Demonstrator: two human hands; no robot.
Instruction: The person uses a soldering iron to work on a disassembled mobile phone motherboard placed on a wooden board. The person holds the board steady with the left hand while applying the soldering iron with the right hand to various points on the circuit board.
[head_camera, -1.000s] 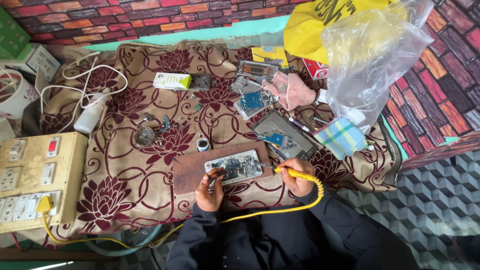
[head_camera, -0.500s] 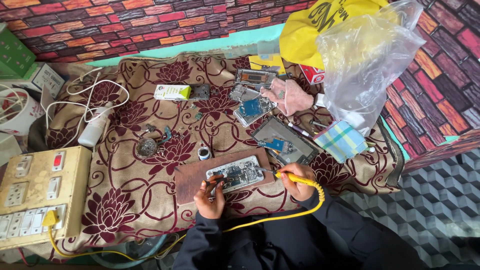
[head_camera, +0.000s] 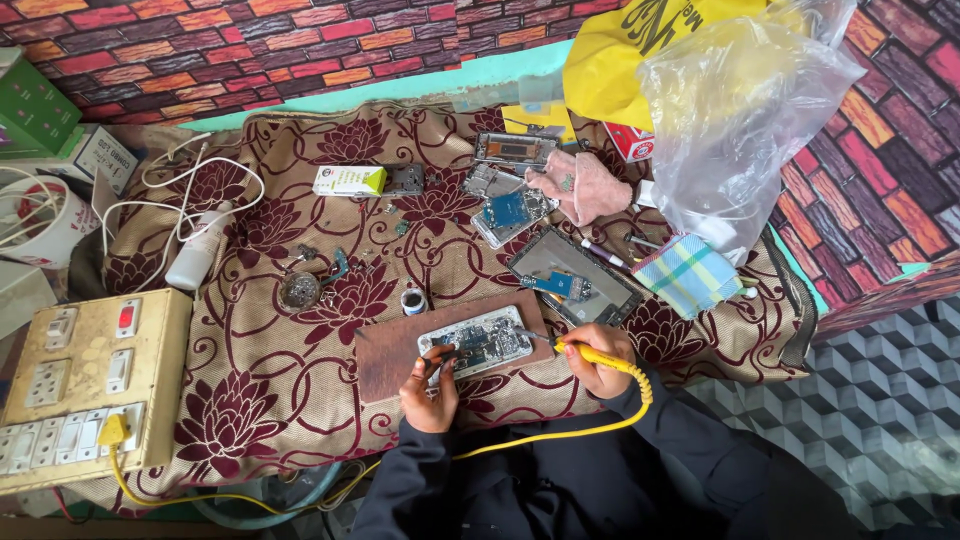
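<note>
At the far left edge of the floral cloth (head_camera: 250, 390) sits a yellowed switchboard (head_camera: 85, 385) with a yellow plug and cord running off its near corner. Right of it lie a white bottle (head_camera: 195, 250) and a small round tin (head_camera: 299, 290). Near the middle, a brown wooden board (head_camera: 385, 355) carries an opened phone (head_camera: 478, 342) with its circuitry showing. The left hand (head_camera: 430, 385) is closed on thin tweezers (head_camera: 446, 357), their tips touching the phone's near-left part. Just right, the right hand (head_camera: 598, 358) is clamped around a yellow soldering iron (head_camera: 575, 350), its tip pointing at the phone's right end; whether it touches I cannot tell. This looks like soldering work on the board, mid-step. The next move seems to call for a steady tip and a firm hold with the tweezers. Farther right lie another opened phone (head_camera: 570, 275), a checked cloth (head_camera: 690, 275) and a clear plastic bag (head_camera: 735, 110).
</note>
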